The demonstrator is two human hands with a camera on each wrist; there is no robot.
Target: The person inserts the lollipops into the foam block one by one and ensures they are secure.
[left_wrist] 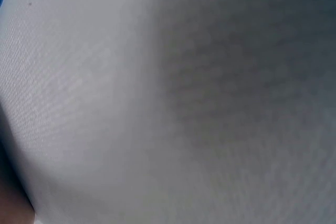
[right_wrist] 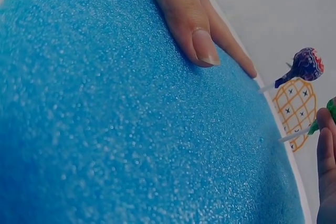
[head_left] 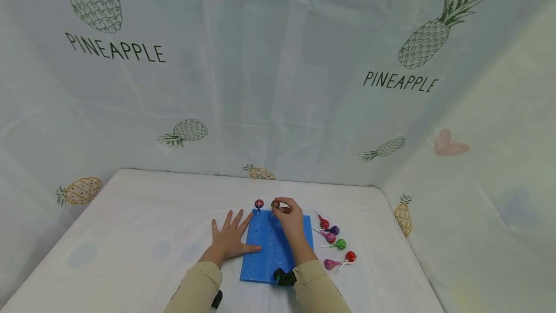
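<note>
Head cam was wide-angle and kinda dim, w/ soft, even light; we couldn't tell the source. Back cloth (head_left: 269,86) had pale vertical sheen streaks and went yellowish on the far R. Lollipops (head_left: 341,244) came out tiny, so wrapper detail was mushy. L wrist cam was mostly grey blur tbh: tabletop (left_wrist: 79,77) w/ a big soft dark patch upper R, weave sharper at L. R wrist was clearest imo: tiny glints all over the blue board (right_wrist: 131,119), plus dark shade under the left hand (right_wrist: 184,17).

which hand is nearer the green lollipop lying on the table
Right: the right hand is over the blue board, left of the green lollipop; the left hand is farther left.
</note>
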